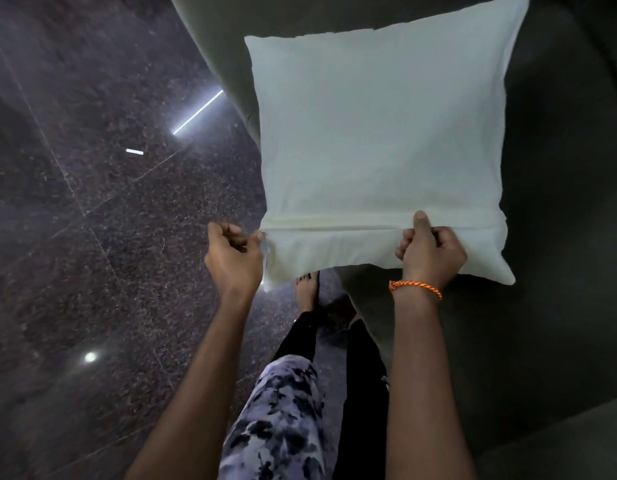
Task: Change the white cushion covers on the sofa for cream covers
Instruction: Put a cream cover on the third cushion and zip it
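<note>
The cushion (379,150) lay on the dark sofa (559,237), stretching away beyond both hands, its near edge overhanging the seat front just under them. It wore a pale cover; whether white or cream could not be told in the dim light. A zip seam (334,226) ran across the cover near that edge, between the two hands.

The left hand (235,256) was at the cushion's near left corner, its fingers (246,239) curled and pinching something small at the left end of the seam, most likely the zip pull, though the thing itself was too small to make out. The right hand (431,252) gripped the cover further along the seam, thumb pressed on top of the fabric and fingers clenched on a fold beneath it. An orange bracelet (416,287) circled the right wrist.

Below the hands, a bare foot (307,289) stood on the dark speckled floor (92,202), which lay to the left of the left hand and showed bright reflections of lights.
</note>
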A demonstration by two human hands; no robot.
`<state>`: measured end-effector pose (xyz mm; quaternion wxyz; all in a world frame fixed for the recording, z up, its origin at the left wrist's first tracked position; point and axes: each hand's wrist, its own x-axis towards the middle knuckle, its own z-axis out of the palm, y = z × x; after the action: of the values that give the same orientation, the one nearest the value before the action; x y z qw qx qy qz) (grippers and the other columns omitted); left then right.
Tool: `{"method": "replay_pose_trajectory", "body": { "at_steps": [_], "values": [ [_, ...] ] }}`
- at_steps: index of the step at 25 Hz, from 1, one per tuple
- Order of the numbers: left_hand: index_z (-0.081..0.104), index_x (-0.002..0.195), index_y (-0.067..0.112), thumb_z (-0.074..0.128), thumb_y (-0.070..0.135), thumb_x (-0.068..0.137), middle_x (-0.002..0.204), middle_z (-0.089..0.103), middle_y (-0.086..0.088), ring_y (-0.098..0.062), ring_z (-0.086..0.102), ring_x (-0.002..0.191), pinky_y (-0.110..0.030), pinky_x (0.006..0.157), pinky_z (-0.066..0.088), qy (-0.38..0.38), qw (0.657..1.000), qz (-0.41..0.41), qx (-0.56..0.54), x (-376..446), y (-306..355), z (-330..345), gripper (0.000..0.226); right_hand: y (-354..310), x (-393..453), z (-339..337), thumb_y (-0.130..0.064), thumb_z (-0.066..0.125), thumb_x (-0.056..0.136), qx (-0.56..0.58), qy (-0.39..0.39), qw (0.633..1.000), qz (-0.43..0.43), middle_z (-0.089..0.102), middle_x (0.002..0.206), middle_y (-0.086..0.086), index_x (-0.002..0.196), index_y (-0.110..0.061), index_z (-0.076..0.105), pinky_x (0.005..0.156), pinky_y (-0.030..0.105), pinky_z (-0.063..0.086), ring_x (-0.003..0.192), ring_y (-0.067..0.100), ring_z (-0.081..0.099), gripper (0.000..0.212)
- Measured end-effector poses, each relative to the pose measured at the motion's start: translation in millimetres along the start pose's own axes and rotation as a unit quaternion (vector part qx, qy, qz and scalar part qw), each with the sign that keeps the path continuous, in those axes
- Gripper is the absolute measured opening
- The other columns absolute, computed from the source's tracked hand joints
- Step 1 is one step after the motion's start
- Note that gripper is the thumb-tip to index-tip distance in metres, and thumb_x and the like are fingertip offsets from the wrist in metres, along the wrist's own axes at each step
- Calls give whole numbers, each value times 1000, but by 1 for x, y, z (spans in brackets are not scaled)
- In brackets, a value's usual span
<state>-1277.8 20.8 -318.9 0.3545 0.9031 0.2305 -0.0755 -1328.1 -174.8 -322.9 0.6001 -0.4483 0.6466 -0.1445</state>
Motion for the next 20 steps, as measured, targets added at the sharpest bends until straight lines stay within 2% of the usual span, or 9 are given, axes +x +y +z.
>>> {"method": "replay_pose_trajectory", "body": {
  "at_steps": [4,7,9,12,15,16,18,20],
  "values": [
    [43,89,13,76,16,79,68,53,8,-12,54,65,-25,69,45,-16,999,-41,10,25,-18,3,34,9,-3,5,-16,64,87,-6,29,999,-14,56,55,4,56,-11,49,55,33,53,34,3,47,35],
    [43,91,14,76,19,78,66,53,10,-17,56,72,-33,79,47,-13,997,-74,12,34,-22,12,36,15,-4,9,-17,64,86,-17,52,998,-21,56,55,4,55,-12,48,59,37,55,33,3,48,36],
    [43,95,14,76,18,79,67,53,9,-15,56,73,-33,80,46,-38,994,-105,-5,37,-25,16,36,19,-3,10,-18,65,86,-18,61,998,-19,57,56,4,56,-12,48,58,36,55,33,2,48,35],
    [42,102,11,71,9,84,70,51,4,-5,52,66,-25,77,42,-103,978,-156,-88,41,-26,20,34,23,-1,10,-18,66,86,-18,60,998,-21,57,56,5,58,-11,49,52,30,53,34,3,49,33],
    [43,103,10,67,5,86,76,51,3,-4,51,69,-27,81,44,-113,964,-195,-139,47,-24,22,30,26,2,12,-17,66,86,-25,74,996,-35,57,55,4,59,-11,49,50,30,52,34,3,49,33],
    [44,103,11,65,5,86,79,50,3,-7,51,71,-30,82,44,-133,955,-214,-157,48,-24,23,28,28,3,13,-19,66,86,-32,81,995,-38,58,55,4,59,-12,49,53,32,54,36,3,51,33],
    [47,97,14,64,15,78,84,50,2,-18,48,75,-33,77,40,-232,922,-239,-200,46,-22,22,26,32,2,14,-27,70,82,-42,105,992,-53,59,59,4,61,-18,49,61,38,57,49,13,58,31],
    [52,98,11,62,28,64,93,59,-1,-21,55,83,-32,71,46,-345,883,-240,-208,34,-18,16,39,30,-2,11,-34,76,74,-27,133,989,-63,57,65,2,73,-25,48,67,43,58,62,24,60,29]
  ]
}}
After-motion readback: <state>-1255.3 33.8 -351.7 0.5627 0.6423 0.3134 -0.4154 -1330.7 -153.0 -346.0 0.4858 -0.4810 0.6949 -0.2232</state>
